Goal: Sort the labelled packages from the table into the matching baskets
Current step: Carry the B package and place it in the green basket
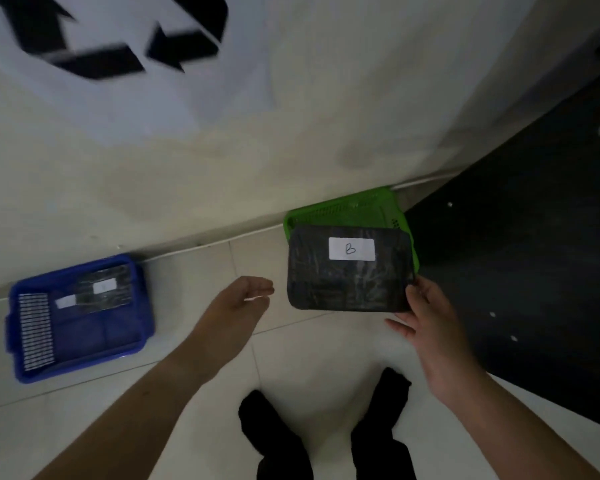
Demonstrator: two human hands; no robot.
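A flat black package [347,282] with a white label marked "B" hangs above the green basket [361,209], which stands on the floor against the wall. My right hand [430,320] grips the package by its lower right corner. To the left of the package my left hand [239,306] is open, palm turned inward, holding nothing and apart from it. A blue basket [21,327] sits on the floor at the left with two black labelled packages [104,289] inside.
A black table [534,254] fills the right side, its edge beside the green basket. The white wall [291,133] runs behind both baskets. My legs in black trousers [278,438] stand on the pale tiled floor [201,271] between the baskets.
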